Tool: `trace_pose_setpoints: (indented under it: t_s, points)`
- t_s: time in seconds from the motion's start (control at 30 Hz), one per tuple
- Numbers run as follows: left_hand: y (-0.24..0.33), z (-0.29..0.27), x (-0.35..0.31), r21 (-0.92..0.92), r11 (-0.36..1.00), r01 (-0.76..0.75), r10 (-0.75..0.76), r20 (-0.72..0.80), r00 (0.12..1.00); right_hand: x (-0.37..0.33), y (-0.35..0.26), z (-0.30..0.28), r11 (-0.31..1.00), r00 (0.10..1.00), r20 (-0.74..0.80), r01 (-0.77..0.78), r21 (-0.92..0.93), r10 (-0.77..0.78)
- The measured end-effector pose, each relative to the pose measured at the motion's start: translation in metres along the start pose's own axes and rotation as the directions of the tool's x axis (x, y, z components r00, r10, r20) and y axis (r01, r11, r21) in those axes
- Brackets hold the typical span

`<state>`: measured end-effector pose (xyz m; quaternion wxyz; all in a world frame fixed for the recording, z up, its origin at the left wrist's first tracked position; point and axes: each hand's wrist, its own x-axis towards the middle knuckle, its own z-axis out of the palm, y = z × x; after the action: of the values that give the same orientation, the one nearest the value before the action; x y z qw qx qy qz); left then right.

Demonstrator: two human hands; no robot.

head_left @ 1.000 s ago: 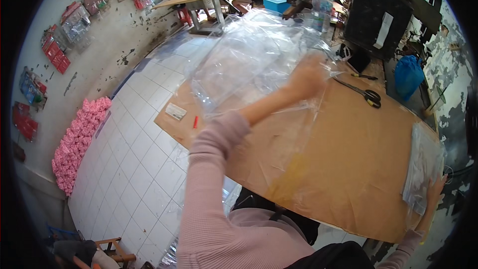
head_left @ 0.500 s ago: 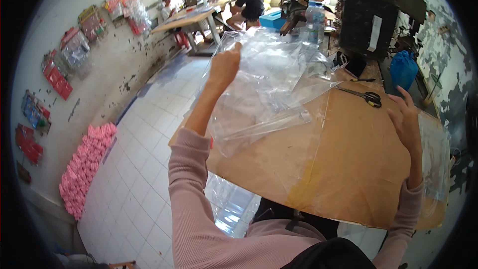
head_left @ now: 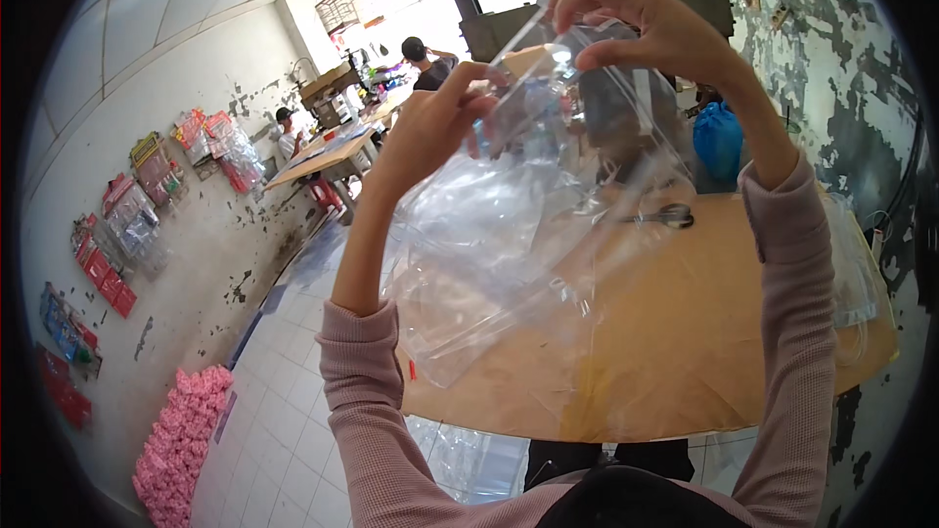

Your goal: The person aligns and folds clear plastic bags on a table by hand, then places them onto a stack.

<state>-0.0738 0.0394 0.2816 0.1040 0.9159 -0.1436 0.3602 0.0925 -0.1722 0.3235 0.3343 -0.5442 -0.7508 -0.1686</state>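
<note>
A person in pink ribbed sleeves [head_left: 790, 303] stands at the near edge of a brown-topped table [head_left: 704, 362], crumpled clear plastic [head_left: 474, 460] lying below that edge. A small red piece [head_left: 412, 370] sits at the table's left front. Clear plastic sheeting [head_left: 469, 244] covers much of the table's left half and rises above it into both raised hands: the left hand [head_left: 430, 122] grasps an edge with curled fingers, while the right hand [head_left: 660, 34] grips the top between thumb and fingers. Flat clear bags [head_left: 849, 279] lie at the table's right end, scissors [head_left: 670, 216] toward its far side. A blue bag [head_left: 717, 142] shows beyond the table's far right; a pink heap [head_left: 183, 450] lies to its left. Well past the table, two people sit near a wooden bench [head_left: 328, 158].
</note>
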Motion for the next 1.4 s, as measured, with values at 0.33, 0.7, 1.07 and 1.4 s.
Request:
trace_pose_setpoints:
  t_s: [0.33, 0.7, 1.07, 1.4]
  points:
    - [0.008, 0.060, -0.007, -0.768, 0.611, 0.194, -0.029, 0.224, 0.974, -0.057, -0.005, -0.025, 0.903, 0.914, 0.088, -0.404, 0.147, 0.395]
    - [0.029, 0.102, -0.052, -0.233, 0.971, -0.049, 0.075, 0.108, 0.991, -0.110, 0.026, -0.043, 0.800, 0.799, -0.035, -0.598, 0.044, 0.600]
    - [0.004, 0.121, -0.070, -0.612, 0.785, 0.093, -0.079, 0.049, 0.996, -0.113, 0.028, -0.068, 0.908, 0.909, 0.050, -0.416, 0.059, 0.413]
    - [0.020, 0.188, -0.078, -0.700, 0.712, 0.055, -0.628, -0.599, 0.498, -0.103, -0.004, -0.058, 0.847, 0.871, -0.054, -0.458, 0.269, 0.488]
